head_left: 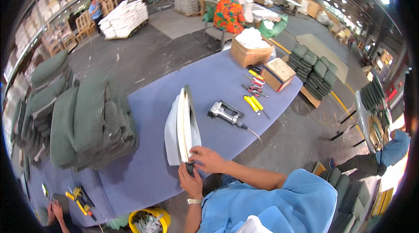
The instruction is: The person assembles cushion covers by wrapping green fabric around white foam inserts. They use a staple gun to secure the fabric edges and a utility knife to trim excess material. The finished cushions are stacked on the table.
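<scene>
We hold a seat pad (186, 124) up on its edge, on the blue table (150, 115) right in front of us. Our left hand (190, 183) grips the near end, where a dark bit shows. Our right hand (209, 160) pinches the edge just beside it. A silver staple gun (227, 113) lies to the right of the pad, not touching it. Past that are yellow-handled pliers (252, 103) and a small box (278, 73). Green cushions (89, 124) are piled on our left.
</scene>
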Demonstrator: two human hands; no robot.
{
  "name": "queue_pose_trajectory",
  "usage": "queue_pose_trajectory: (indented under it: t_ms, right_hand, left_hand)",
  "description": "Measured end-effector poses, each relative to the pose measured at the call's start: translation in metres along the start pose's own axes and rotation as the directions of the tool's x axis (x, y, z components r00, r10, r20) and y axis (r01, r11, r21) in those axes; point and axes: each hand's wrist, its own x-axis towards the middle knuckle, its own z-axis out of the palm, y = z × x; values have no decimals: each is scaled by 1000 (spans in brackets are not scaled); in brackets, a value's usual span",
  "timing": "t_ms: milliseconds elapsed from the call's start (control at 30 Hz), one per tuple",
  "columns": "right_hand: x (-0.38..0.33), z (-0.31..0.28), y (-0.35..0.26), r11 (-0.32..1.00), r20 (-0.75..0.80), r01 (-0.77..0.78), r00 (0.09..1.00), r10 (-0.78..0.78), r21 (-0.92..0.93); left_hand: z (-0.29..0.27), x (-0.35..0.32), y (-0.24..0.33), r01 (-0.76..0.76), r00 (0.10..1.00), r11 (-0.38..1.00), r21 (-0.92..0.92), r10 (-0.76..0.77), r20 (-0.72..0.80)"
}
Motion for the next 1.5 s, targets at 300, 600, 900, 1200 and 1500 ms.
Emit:
queue_pose_trajectory:
  t_ms: [300, 600, 900, 1200, 1500]
  right_hand:
    - [55, 40, 3, 984, 157, 147, 974, -161, 98]
    - [28, 41, 14, 882, 140, -164, 984, 113, 441]
    - [23, 48, 10, 893, 186, -153, 979, 79, 424]
    - [39, 42, -3, 949, 250, -172, 962, 106, 262]
    - [75, 26, -43, 943, 503, 109, 862, 68, -314]
  left_hand:
    - [-23, 9, -23, 107, 994, 994, 31, -106, -28]
    - [-12, -3, -17, 158, 971, 986, -47, -164, -175]
    - [-10, 3, -22, 202, 951, 978, -45, -207, -230]
    - [-9, 1, -19, 217, 941, 976, -25, -216, -259]
    - [-8, 0, -19, 173, 951, 984, -40, -177, -254]
